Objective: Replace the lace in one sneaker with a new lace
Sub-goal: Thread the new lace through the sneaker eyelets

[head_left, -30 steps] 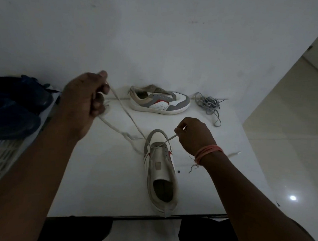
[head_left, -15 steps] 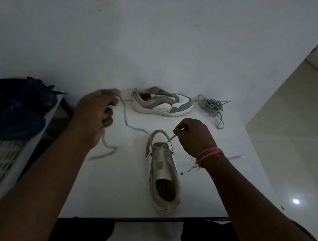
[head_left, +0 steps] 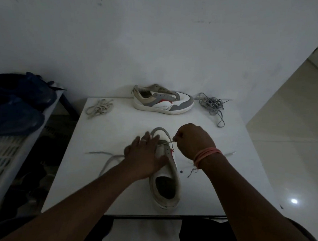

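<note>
Now the near sneaker (head_left: 166,178) stands close to the front edge of the white desk (head_left: 102,182), a little right of the middle, heel toward the person and toe pointing at the far edge. The left hand (head_left: 143,156) lies flat across the sneaker's left side and tongue area, fingers straight and spread, its grip open and pressing on the upper. The right hand (head_left: 192,141) hovers just right of the toe end, its grip closed in a pinch on the pale new lace (head_left: 169,142), which runs taut from the fingertips to the front eyelets. More of this lace trails out on the desk left of the sneaker, passing under the left forearm, and another end shows beyond the right wrist toward the right edge. A pink thread band (head_left: 206,155) circles the right wrist.

Along the far edge, a second sneaker (head_left: 163,102) sits on its sole, side on, toe to the right, with no lace in its eyelets. A tangled grey lace (head_left: 212,105) lies near the far right corner, and a bundled beige lace (head_left: 99,107) near the far left corner. Off the desk's left edge, a white slatted basket (head_left: 1,159) holds dark blue cloth (head_left: 17,102).
</note>
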Tool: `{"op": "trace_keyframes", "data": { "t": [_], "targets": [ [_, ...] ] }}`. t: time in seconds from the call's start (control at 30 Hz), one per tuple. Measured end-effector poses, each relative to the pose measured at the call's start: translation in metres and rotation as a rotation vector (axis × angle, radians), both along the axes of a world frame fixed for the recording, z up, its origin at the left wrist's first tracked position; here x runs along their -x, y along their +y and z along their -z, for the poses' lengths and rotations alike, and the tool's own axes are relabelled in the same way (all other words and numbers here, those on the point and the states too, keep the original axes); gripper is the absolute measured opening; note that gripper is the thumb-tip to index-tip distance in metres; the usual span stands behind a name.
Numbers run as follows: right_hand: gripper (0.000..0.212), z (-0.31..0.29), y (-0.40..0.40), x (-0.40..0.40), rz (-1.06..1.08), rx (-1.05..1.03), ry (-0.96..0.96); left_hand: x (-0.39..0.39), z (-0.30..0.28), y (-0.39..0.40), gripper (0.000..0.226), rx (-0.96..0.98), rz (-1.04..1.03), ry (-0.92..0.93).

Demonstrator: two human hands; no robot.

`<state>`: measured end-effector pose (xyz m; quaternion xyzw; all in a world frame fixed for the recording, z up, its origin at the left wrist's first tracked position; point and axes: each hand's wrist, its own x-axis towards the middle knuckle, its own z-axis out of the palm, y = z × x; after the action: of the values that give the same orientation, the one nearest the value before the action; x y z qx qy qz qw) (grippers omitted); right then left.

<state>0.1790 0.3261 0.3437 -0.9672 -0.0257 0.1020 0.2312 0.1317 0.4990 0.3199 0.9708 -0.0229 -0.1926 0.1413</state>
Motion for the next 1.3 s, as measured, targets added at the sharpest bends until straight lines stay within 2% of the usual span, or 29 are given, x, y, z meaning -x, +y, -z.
{"op": "trace_keyframes", "data": {
  "t": [0.13,0.2,0.33,0.43,0.53,0.6,0.63,0.7,0.77,0.8,0.83,0.9,1.0,1.07,1.17,1.2,1.3],
  "targets": [
    [0.014,-0.016,-0.013,-0.005,0.118,-0.132,-0.197,0.011,0.011,-0.004,0.088,0.039,-0.17,0.134],
    [0.013,-0.023,-0.018,-0.007,0.191,-0.172,-0.319,0.014,0.011,-0.01,0.08,0.086,-0.273,0.131],
    [0.013,-0.03,-0.024,-0.01,0.302,-0.288,-0.469,0.018,0.015,-0.017,0.071,0.071,-0.325,0.116],
    [0.011,-0.026,-0.016,-0.008,0.26,-0.345,-0.48,0.017,0.016,-0.017,0.071,0.031,-0.374,0.142],
    [0.008,-0.025,-0.001,-0.003,0.125,-0.533,-0.405,0.016,0.009,-0.014,0.08,-0.017,-0.385,0.184],
    [0.02,-0.028,0.004,0.002,0.011,-0.664,-0.319,0.01,0.004,-0.01,0.087,-0.029,-0.38,0.183],
    [0.027,-0.031,0.007,0.005,-0.078,-0.741,-0.253,0.006,0.002,-0.009,0.09,0.012,-0.357,0.137],
    [0.038,-0.035,0.011,0.011,-0.252,-0.896,-0.124,-0.005,-0.009,-0.008,0.083,0.245,-0.217,-0.059],
    [0.042,-0.039,0.012,0.014,-0.335,-1.004,-0.046,-0.011,-0.029,-0.006,0.048,0.51,-0.06,-0.281],
    [0.042,-0.04,0.012,0.014,-0.336,-1.025,-0.042,-0.012,-0.041,-0.004,0.03,0.551,-0.003,-0.355],
    [0.039,-0.041,0.009,0.014,-0.315,-1.018,-0.071,-0.015,-0.05,0.0,0.018,0.559,0.032,-0.393],
    [0.029,-0.041,-0.003,0.008,-0.237,-0.886,-0.176,-0.022,-0.061,0.011,0.015,0.541,0.008,-0.382],
    [0.014,-0.036,-0.031,-0.006,-0.144,-0.574,-0.232,-0.035,-0.053,0.038,0.016,0.579,-0.252,-0.333],
    [0.013,-0.027,-0.042,-0.012,-0.106,-0.345,-0.22,-0.037,-0.046,0.048,0.015,0.701,-0.479,-0.241],
    [0.01,-0.02,-0.04,-0.011,-0.064,-0.191,-0.176,-0.034,-0.041,0.038,0.01,0.856,-0.675,-0.13],
    [0.005,-0.019,-0.034,-0.009,-0.087,-0.192,-0.129,-0.033,-0.038,0.032,0.016,0.794,-0.651,-0.102],
    [0.032,-0.005,-0.004,0.005,-0.178,-0.13,0.048,-0.023,-0.022,0.017,0.08,0.442,-0.415,0.08]
  ]
}}
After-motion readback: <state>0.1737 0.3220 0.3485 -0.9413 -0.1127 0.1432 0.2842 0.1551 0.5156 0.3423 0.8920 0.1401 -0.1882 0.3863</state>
